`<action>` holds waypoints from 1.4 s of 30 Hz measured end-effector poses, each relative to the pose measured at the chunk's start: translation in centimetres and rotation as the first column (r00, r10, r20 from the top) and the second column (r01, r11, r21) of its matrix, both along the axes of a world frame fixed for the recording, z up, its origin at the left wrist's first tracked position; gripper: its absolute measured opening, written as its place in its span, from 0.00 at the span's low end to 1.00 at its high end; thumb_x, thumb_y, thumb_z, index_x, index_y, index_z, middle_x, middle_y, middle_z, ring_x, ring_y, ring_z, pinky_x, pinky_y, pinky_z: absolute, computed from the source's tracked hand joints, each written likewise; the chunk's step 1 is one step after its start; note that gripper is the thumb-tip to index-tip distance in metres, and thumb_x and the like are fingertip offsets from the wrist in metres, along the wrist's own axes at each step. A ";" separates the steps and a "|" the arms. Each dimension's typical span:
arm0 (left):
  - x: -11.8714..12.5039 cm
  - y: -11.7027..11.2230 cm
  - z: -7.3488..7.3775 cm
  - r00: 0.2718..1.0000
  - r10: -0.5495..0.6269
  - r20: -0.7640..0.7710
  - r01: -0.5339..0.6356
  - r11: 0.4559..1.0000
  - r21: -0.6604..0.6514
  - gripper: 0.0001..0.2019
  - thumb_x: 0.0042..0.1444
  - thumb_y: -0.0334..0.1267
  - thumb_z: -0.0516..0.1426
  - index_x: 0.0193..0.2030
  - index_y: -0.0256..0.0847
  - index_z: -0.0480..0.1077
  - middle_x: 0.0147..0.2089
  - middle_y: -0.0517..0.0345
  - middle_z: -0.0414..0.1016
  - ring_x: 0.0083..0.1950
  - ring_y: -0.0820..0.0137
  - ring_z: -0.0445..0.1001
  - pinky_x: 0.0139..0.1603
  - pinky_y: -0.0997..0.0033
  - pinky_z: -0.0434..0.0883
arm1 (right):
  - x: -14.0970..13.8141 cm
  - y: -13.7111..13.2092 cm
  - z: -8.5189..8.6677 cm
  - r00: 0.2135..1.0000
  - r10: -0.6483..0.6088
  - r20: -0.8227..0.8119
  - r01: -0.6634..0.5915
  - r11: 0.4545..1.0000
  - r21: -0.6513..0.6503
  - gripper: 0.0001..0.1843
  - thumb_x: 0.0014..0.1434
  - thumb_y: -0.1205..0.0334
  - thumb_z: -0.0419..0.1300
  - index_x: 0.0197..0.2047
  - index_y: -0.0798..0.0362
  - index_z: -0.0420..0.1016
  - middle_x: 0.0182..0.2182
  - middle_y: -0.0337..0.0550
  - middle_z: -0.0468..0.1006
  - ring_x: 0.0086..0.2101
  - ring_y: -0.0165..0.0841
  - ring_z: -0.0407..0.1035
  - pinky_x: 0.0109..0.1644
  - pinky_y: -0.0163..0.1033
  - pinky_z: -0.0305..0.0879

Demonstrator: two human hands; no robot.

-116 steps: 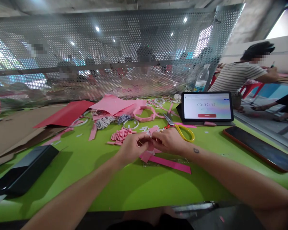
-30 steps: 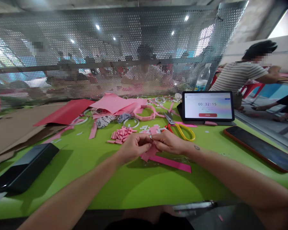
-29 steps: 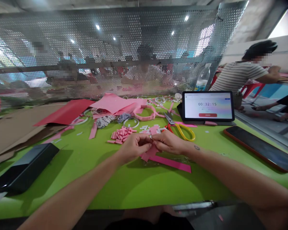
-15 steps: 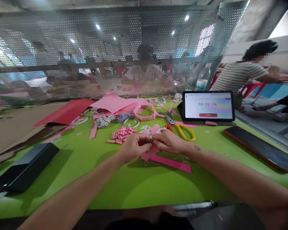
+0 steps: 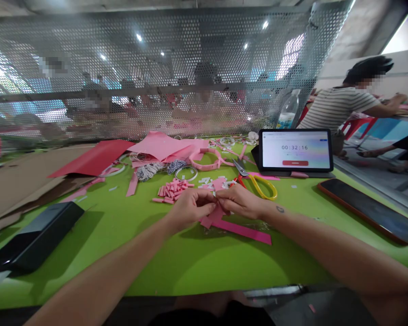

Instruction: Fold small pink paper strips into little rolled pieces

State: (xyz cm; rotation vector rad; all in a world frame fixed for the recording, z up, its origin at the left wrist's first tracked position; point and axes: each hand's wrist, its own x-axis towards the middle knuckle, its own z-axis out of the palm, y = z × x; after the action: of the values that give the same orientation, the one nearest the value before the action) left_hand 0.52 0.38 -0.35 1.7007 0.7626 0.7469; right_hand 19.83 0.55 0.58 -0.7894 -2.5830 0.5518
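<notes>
The left hand (image 5: 190, 209) and right hand (image 5: 241, 201), grips closed, pinch a small pink paper piece (image 5: 215, 216) above the green bench (image 5: 190, 271). A heap of cut pink pieces (image 5: 172, 191), a formed pink ring (image 5: 204, 159) and a long, darker pink strip (image 5: 245, 233) lie nearby.

Here we went: the left hand (image 5: 190, 208) and right hand (image 5: 241, 202) were closed on a pink paper strip (image 5: 215, 213), with plenty of green worktop (image 5: 204, 267) to pass through toward the near edge. Ahead, a heap of pink paper pieces (image 5: 170, 190) and yellow-handled scissors (image 5: 262, 188) stood in the way, the tablet (image 5: 295, 150) behind them. A black case (image 5: 37, 237) and a phone (image 5: 367, 210) flanked the sides!
</notes>
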 end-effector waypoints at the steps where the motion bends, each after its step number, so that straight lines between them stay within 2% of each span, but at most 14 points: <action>1: 0.0 0.0 0.0 1.000 0.004 0.005 -0.004 1.000 -0.002 0.07 0.48 0.28 0.57 0.33 0.32 0.76 0.29 0.56 0.75 0.29 0.76 0.69 0.30 0.79 0.65 | 0.0 0.0 0.0 1.000 -0.001 0.001 0.001 1.000 -0.003 0.12 0.58 0.68 0.45 0.25 0.56 0.64 0.21 0.37 0.68 0.21 0.24 0.56 0.28 0.31 0.49; 8: 0.1 0.0 -0.1 1.000 0.013 -0.010 -0.013 1.000 0.002 0.07 0.47 0.27 0.57 0.33 0.33 0.76 0.27 0.58 0.74 0.27 0.77 0.68 0.27 0.80 0.64 | -0.2 0.0 -0.3 1.000 -0.025 -0.003 0.025 1.000 -0.002 0.09 0.57 0.68 0.48 0.25 0.56 0.62 0.19 0.35 0.67 0.20 0.23 0.55 0.26 0.30 0.47; 19: 0.0 0.0 0.2 1.000 -0.007 0.022 0.008 0.999 -0.044 0.05 0.49 0.31 0.59 0.32 0.32 0.75 0.28 0.55 0.74 0.29 0.76 0.69 0.30 0.79 0.65 | 0.1 0.1 -0.1 0.999 0.019 -0.051 -0.021 0.999 -0.047 0.11 0.58 0.70 0.47 0.26 0.56 0.64 0.21 0.36 0.70 0.21 0.24 0.58 0.27 0.30 0.51; 23: -0.1 0.3 -0.3 0.995 0.024 0.093 -0.021 0.999 -0.028 0.05 0.50 0.34 0.59 0.32 0.34 0.74 0.30 0.56 0.74 0.31 0.75 0.70 0.32 0.78 0.66 | 0.0 0.2 -0.1 0.988 -0.086 -0.128 0.076 0.994 -0.083 0.15 0.61 0.64 0.47 0.24 0.56 0.63 0.20 0.37 0.69 0.21 0.24 0.59 0.28 0.30 0.53; 25: -0.1 0.4 -0.5 0.988 0.057 0.147 -0.053 0.998 -0.028 0.06 0.51 0.35 0.59 0.34 0.35 0.73 0.32 0.56 0.74 0.32 0.75 0.71 0.34 0.77 0.67 | 0.0 0.3 -0.2 0.969 -0.155 -0.195 0.127 0.981 -0.147 0.18 0.64 0.58 0.46 0.24 0.56 0.62 0.19 0.37 0.69 0.21 0.24 0.60 0.28 0.30 0.55; 29: -0.1 0.3 -0.5 0.971 0.109 0.211 -0.101 0.994 -0.049 0.07 0.51 0.35 0.60 0.36 0.35 0.71 0.33 0.56 0.74 0.34 0.74 0.72 0.37 0.76 0.69 | -0.1 0.4 -0.5 0.942 -0.152 -0.300 0.038 0.934 -0.354 0.20 0.64 0.49 0.45 0.29 0.56 0.63 0.20 0.36 0.69 0.20 0.23 0.63 0.25 0.28 0.57; 31: -0.1 0.2 -0.4 0.966 0.109 0.232 -0.101 0.994 -0.049 0.08 0.52 0.36 0.59 0.37 0.35 0.70 0.33 0.57 0.74 0.33 0.75 0.72 0.36 0.75 0.70 | -0.2 0.3 -0.6 0.926 -0.152 -0.347 -0.002 0.914 -0.407 0.19 0.63 0.48 0.47 0.32 0.56 0.64 0.21 0.36 0.69 0.21 0.23 0.64 0.24 0.28 0.58; 35: -0.1 0.1 -0.4 0.978 0.068 0.195 -0.069 0.998 -0.006 0.09 0.55 0.40 0.56 0.36 0.35 0.70 0.30 0.59 0.71 0.30 0.76 0.70 0.32 0.76 0.70 | -0.4 0.1 -0.5 0.912 -0.156 -0.379 -0.017 0.910 -0.414 0.17 0.62 0.50 0.49 0.31 0.56 0.63 0.20 0.35 0.67 0.20 0.23 0.65 0.23 0.28 0.59; 38: -0.1 0.3 -0.4 0.982 0.119 0.144 -0.124 0.992 0.026 0.09 0.55 0.40 0.56 0.32 0.35 0.69 0.28 0.60 0.69 0.29 0.77 0.68 0.30 0.78 0.67 | -0.5 -0.1 -0.4 0.927 -0.110 -0.358 -0.050 0.911 -0.409 0.15 0.62 0.52 0.51 0.31 0.56 0.62 0.20 0.35 0.67 0.21 0.23 0.64 0.23 0.28 0.59; 42: -0.1 0.4 -0.3 0.981 0.155 0.117 -0.162 0.985 0.054 0.09 0.56 0.39 0.55 0.31 0.35 0.68 0.26 0.62 0.66 0.28 0.78 0.65 0.29 0.79 0.64 | -0.6 -0.3 -0.3 0.915 -0.097 -0.392 -0.088 0.900 -0.427 0.13 0.63 0.54 0.50 0.35 0.57 0.62 0.21 0.35 0.68 0.21 0.22 0.63 0.23 0.27 0.58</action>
State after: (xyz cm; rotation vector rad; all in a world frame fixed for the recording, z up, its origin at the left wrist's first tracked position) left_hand 0.42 0.77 -0.64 1.6518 0.8097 0.9782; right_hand 19.25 0.26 0.25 -0.7185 -2.0922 1.1901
